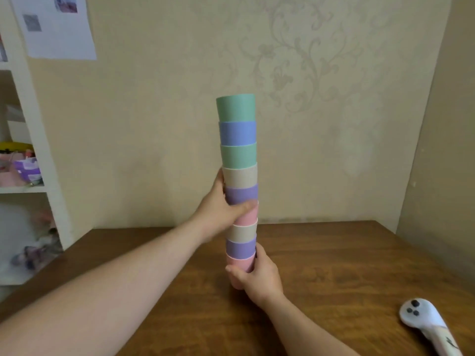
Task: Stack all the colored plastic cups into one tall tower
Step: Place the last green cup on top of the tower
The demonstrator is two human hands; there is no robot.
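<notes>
A tall tower of several nested plastic cups (238, 155) stands upright in the middle of the wooden table (334, 265). From the top its colours run green, blue, green, beige, purple, pink, beige, purple, pink. My left hand (221, 209) is wrapped around the tower's middle, at the purple and pink cups. At the base, my right hand (257, 276) grips the bottom pink cup (243, 263) and hides the lowest part of it. No loose cups are in sight.
A white controller-like object (421, 317) with dark buttons lies at the table's front right. White shelves (28, 150) holding small items stand to the left. A patterned wall runs behind the table, and a side wall closes in on the right.
</notes>
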